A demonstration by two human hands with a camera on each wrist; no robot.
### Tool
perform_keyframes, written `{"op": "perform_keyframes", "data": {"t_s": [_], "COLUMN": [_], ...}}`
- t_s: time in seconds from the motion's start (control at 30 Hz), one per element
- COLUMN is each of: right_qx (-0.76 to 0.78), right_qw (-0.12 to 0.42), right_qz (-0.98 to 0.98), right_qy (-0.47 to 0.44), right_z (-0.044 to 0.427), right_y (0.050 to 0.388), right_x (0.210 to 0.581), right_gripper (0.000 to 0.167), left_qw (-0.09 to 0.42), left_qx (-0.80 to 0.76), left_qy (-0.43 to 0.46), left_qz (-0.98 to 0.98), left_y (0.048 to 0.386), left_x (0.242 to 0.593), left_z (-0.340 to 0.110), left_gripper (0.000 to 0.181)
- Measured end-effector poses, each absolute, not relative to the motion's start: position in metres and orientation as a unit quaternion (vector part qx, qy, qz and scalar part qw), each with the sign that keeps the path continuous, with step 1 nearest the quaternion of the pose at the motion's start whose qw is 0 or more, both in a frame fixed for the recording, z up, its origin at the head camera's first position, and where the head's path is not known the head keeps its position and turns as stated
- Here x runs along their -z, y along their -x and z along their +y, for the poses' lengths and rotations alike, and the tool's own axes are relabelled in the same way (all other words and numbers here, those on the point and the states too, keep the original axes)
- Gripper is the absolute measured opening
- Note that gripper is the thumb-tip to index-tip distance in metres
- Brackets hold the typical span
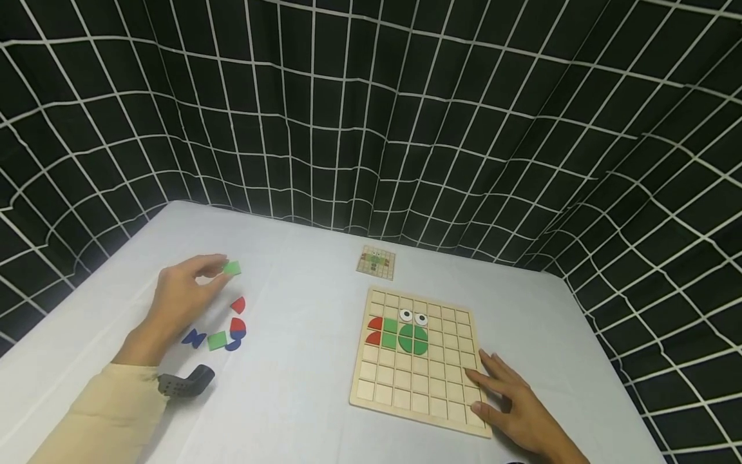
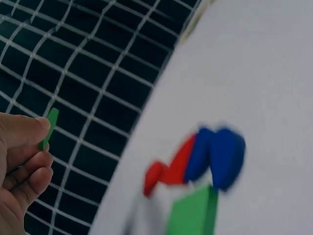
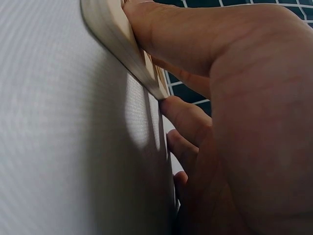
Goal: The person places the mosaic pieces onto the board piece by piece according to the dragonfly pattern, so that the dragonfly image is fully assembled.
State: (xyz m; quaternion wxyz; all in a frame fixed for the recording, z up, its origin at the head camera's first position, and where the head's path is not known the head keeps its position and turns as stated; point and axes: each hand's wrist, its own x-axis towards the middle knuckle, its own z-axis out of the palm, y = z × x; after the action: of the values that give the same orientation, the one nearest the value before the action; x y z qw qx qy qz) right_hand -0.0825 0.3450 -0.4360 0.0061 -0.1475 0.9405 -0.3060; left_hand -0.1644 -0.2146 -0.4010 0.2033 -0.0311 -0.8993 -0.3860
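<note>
Lying on the desk (image 1: 301,386), the gridded board (image 1: 402,378) has many bare cells; green pieces (image 1: 390,339), red pieces (image 1: 373,338) and eye discs (image 1: 420,319) fill others. The right hand (image 1: 516,406), fingers apart, touches its edge; the left hand (image 1: 187,287) pinches a green square (image 1: 233,268), well apart. Loose pieces (image 1: 217,341) remain nearby.

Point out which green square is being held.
The held green square is the one pinched by the left hand; another green square lies loose on the white cloth, and two more green squares sit in the wooden board.

No text, label, brand, number or sign is readable.
</note>
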Motion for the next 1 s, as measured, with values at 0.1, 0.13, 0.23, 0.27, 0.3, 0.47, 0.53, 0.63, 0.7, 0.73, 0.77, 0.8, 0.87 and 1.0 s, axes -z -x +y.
{"op": "perform_keyframes", "data": {"t_s": [0.1, 0.13, 0.23, 0.27, 0.3, 0.47, 0.53, 0.63, 0.7, 0.73, 0.77, 0.8, 0.87, 1.0], "right_qx": [0.309, 0.309, 0.310, 0.309, 0.309, 0.306, 0.305, 0.306, 0.307, 0.307, 0.308, 0.309, 0.309, 0.305], "right_qw": [0.003, 0.002, 0.001, 0.002, 0.003, 0.002, 0.003, 0.004, 0.004, 0.004, 0.004, 0.004, 0.004, 0.007], "right_qz": [0.939, 0.939, 0.938, 0.939, 0.939, 0.940, 0.940, 0.940, 0.940, 0.940, 0.939, 0.939, 0.939, 0.940], "right_qy": [0.151, 0.153, 0.154, 0.153, 0.153, 0.152, 0.151, 0.150, 0.150, 0.150, 0.150, 0.150, 0.152, 0.152], "right_z": [0.345, 0.345, 0.345, 0.345, 0.345, 0.344, 0.344, 0.344, 0.344, 0.344, 0.344, 0.344, 0.344, 0.345], "right_y": [0.082, 0.082, 0.082, 0.082, 0.082, 0.082, 0.082, 0.082, 0.082, 0.082, 0.082, 0.082, 0.082, 0.082], "right_x": [0.436, 0.435, 0.435, 0.435, 0.435, 0.436, 0.436, 0.435, 0.435, 0.435, 0.435, 0.435, 0.435, 0.434], "right_gripper": [0.052, 0.052, 0.051, 0.051, 0.051, 0.051, 0.051, 0.051, 0.051, 0.051, 0.051, 0.051, 0.051, 0.052], "left_qw": [0.233, 0.247, 0.279, 0.283, 0.287, 0.293, 0.299, 0.304, 0.307, 0.309, 0.311, 0.311, 0.310, 0.294], "left_qx": [0.397, 0.399, 0.399, 0.401, 0.401, 0.421, 0.424, 0.430, 0.431, 0.432, 0.432, 0.434, 0.443, 0.459], "left_qy": [0.056, 0.069, 0.112, 0.123, 0.133, 0.173, 0.188, 0.210, 0.225, 0.234, 0.243, 0.253, 0.270, 0.297], "left_qz": [-0.886, -0.880, -0.867, -0.863, -0.860, -0.841, -0.834, -0.824, -0.818, -0.814, -0.811, -0.807, -0.797, -0.784], "left_y": [0.162, 0.161, 0.159, 0.158, 0.157, 0.157, 0.159, 0.161, 0.163, 0.164, 0.166, 0.167, 0.168, 0.168], "left_x": [0.391, 0.388, 0.381, 0.379, 0.378, 0.376, 0.376, 0.376, 0.377, 0.377, 0.377, 0.376, 0.376, 0.376], "left_z": [-0.202, -0.197, -0.183, -0.178, -0.174, -0.156, -0.150, -0.140, -0.132, -0.128, -0.123, -0.119, -0.109, -0.088], "left_gripper": [0.035, 0.034, 0.033, 0.033, 0.033, 0.034, 0.035, 0.035, 0.035, 0.035, 0.035, 0.035, 0.034, 0.032]}}
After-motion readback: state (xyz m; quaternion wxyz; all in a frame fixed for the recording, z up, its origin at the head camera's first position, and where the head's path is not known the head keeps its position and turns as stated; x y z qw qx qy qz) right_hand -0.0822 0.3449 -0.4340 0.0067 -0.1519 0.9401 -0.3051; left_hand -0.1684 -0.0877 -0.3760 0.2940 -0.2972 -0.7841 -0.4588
